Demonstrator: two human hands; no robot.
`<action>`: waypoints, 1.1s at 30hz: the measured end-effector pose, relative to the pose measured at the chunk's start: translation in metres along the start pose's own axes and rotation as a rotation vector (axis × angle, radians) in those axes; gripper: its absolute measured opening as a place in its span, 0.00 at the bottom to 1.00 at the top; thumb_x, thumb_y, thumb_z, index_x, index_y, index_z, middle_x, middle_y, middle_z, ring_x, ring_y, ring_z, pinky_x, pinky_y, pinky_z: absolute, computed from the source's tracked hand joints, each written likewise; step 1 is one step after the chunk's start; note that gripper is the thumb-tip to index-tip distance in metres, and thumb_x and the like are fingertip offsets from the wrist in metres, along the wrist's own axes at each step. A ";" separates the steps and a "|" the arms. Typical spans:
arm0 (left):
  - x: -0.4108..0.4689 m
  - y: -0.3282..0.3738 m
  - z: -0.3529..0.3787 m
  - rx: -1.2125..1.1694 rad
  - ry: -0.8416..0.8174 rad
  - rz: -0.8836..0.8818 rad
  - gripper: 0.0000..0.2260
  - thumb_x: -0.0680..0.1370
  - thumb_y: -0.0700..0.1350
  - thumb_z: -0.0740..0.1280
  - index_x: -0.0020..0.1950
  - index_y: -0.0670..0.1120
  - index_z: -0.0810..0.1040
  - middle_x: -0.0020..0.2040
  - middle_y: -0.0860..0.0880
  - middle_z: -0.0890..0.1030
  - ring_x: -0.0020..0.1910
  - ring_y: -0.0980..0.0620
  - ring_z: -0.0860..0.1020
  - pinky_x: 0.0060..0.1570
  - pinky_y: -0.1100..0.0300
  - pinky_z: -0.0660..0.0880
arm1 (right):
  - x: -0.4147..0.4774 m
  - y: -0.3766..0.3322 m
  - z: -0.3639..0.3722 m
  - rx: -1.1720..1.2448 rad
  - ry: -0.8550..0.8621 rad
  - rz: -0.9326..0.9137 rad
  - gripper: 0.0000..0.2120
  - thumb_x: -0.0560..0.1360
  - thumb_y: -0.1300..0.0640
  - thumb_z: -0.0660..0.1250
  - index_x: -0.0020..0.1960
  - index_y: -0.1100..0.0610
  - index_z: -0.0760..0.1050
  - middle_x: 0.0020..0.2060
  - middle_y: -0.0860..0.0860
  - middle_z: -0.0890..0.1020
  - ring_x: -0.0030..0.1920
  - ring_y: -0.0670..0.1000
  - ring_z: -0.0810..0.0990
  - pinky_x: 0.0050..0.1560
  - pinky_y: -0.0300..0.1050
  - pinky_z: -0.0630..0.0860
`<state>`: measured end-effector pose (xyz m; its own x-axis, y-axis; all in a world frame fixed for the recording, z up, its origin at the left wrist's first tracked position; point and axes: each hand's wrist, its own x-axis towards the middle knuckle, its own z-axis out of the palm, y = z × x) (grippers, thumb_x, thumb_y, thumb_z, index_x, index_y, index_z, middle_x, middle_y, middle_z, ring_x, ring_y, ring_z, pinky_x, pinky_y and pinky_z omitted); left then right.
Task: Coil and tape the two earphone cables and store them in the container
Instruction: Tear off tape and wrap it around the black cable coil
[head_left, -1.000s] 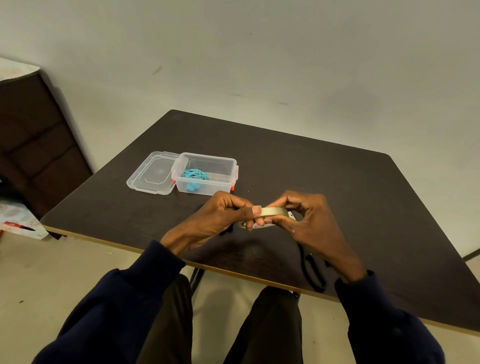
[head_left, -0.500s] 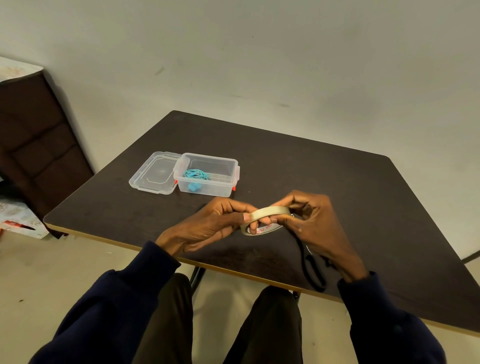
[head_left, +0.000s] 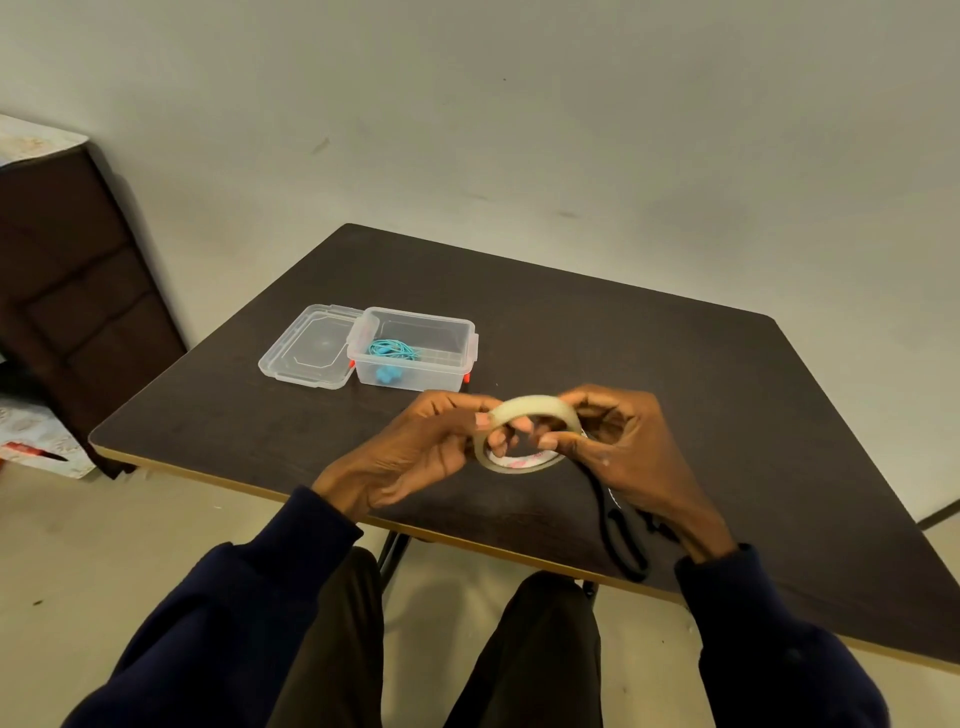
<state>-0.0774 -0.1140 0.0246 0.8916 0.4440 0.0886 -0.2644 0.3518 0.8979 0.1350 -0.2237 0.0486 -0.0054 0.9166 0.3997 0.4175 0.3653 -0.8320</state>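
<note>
Holding the tape roll (head_left: 535, 407) over the near part of the bench (head_left: 675, 364), I have it between both hands, tilted so its hole faces up toward me. My left hand (head_left: 415, 452) pinches the left edge, thumb on the outer band and fingers (head_left: 500, 441) curled into the hole. My right hand (head_left: 636, 452) grips the right side, its fingers clamped round the band. A black looped item (head_left: 621, 543) lies on the bench under my right wrist; I cannot tell whether it is the second cable. Farther back, beyond my left hand and apart from it, stands the clear container (head_left: 441, 371), open, with the blue earphone cable (head_left: 392, 349) coiled inside toward its left end. Its lid (head_left: 306, 345) lies flat, touching its left side. A dark cabinet (head_left: 67, 291) stands off to the left, by the wall.
</note>
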 end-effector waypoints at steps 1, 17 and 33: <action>0.000 0.002 0.000 -0.056 0.007 0.006 0.12 0.73 0.43 0.68 0.54 0.41 0.85 0.46 0.44 0.83 0.43 0.53 0.80 0.54 0.59 0.78 | -0.002 0.000 0.000 0.046 -0.002 0.028 0.12 0.72 0.65 0.74 0.55 0.65 0.81 0.45 0.57 0.87 0.47 0.55 0.87 0.51 0.46 0.83; 0.004 0.003 0.004 0.279 0.050 0.050 0.10 0.70 0.55 0.75 0.40 0.48 0.87 0.39 0.48 0.85 0.40 0.52 0.81 0.64 0.44 0.74 | -0.002 -0.001 -0.008 -0.181 -0.011 0.025 0.10 0.74 0.57 0.73 0.54 0.60 0.84 0.42 0.50 0.85 0.45 0.53 0.84 0.46 0.51 0.81; 0.017 -0.007 -0.001 0.021 -0.024 -0.017 0.15 0.75 0.41 0.71 0.60 0.37 0.81 0.53 0.41 0.83 0.46 0.53 0.82 0.53 0.61 0.79 | -0.004 0.024 -0.010 0.106 0.149 0.029 0.11 0.72 0.63 0.74 0.55 0.60 0.84 0.47 0.55 0.88 0.49 0.55 0.87 0.52 0.48 0.83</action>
<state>-0.0603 -0.1081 0.0193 0.9047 0.4178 0.0832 -0.2413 0.3416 0.9083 0.1543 -0.2204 0.0304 0.1430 0.8959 0.4205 0.3174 0.3610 -0.8769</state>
